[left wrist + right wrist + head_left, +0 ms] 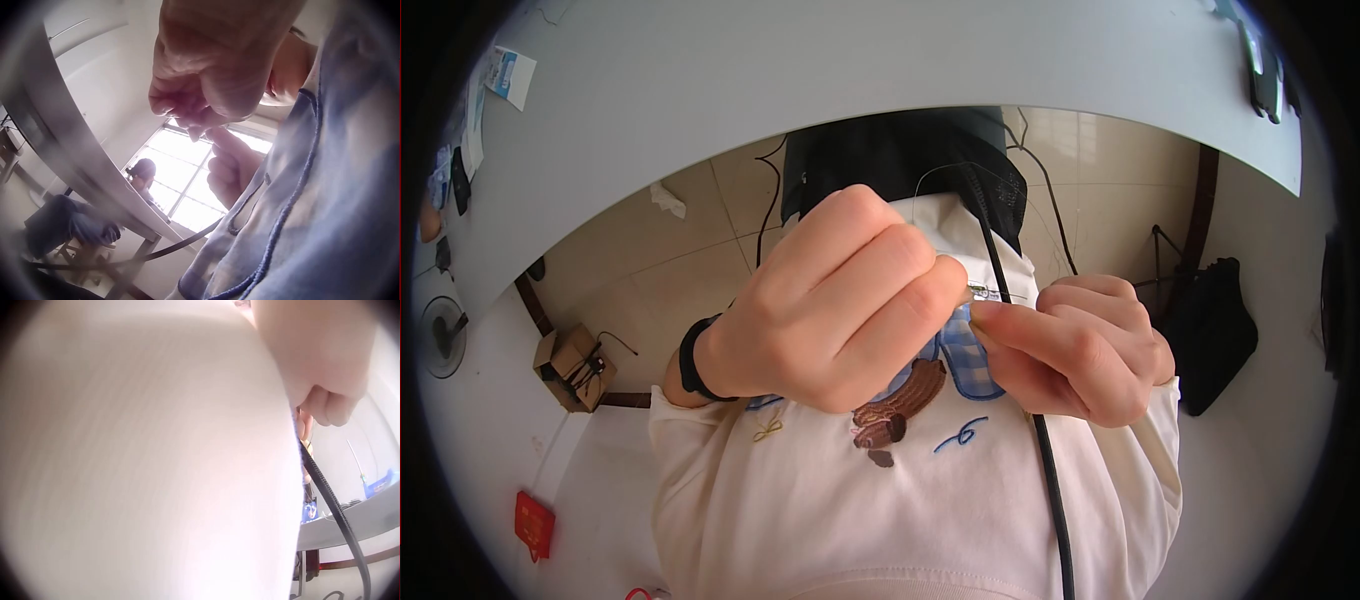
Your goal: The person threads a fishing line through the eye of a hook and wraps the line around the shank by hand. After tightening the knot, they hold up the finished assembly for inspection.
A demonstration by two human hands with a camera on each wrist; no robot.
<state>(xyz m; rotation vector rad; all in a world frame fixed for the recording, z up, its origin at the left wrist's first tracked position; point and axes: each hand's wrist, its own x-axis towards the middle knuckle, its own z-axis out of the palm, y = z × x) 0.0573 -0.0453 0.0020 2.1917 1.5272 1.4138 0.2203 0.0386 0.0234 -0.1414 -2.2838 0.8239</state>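
Observation:
Both hands meet in front of the shirt in the head view. The left hand [830, 300], with a black band at its wrist, has its fingers curled and pinches a small thin object [980, 292] at the fingertips. From the other side the right hand [1080, 350] pinches at the same small object, thumb and index finger together. A fine thread [930, 172] loops above the hands. The fingertips hide most of the object, so its kind cannot be told. The left wrist view shows the left hand [219, 62] close to the right hand [231, 167].
A grey-white table [880, 60] lies beyond the hands, its edge curving across. A black cord [1050, 490] hangs down over the shirt [880, 520]. On the floor stand a cardboard box [572, 370] and a black bag [1210, 330]. Another person [142, 178] sits near the window.

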